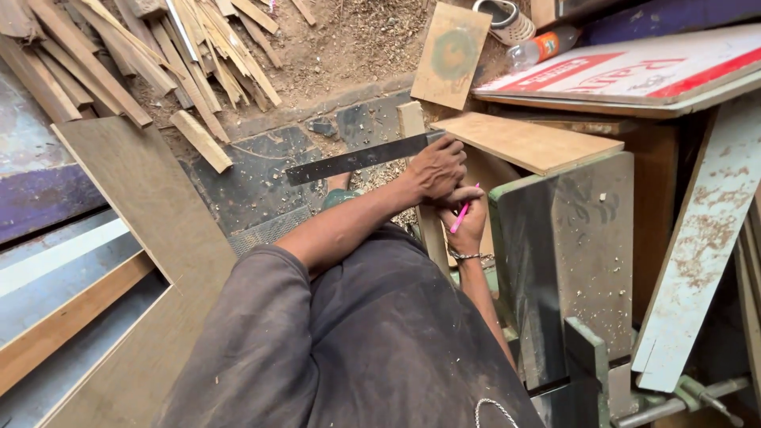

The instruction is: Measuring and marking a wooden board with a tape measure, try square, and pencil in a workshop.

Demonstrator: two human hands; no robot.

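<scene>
**Materials and finishes**

Square (357,159): dull grey metal blade, smooth, lightly scuffed. Pencil (462,214): glossy pink. Strip (420,182) under the hands: pale bare wood, matt. Board (527,141) at 2 o'clock of it: raw plywood, dusty. Offcuts (158,47) at 11 o'clock: rough splintery wood. Floor (349,47): sawdust, coarse. Bracelet (466,256): shiny metal. Shirt (357,349): matt grey cloth.

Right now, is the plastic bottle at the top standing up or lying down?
Lying down: the plastic bottle rests on its side on the sawdust, beside the shoe.
</scene>
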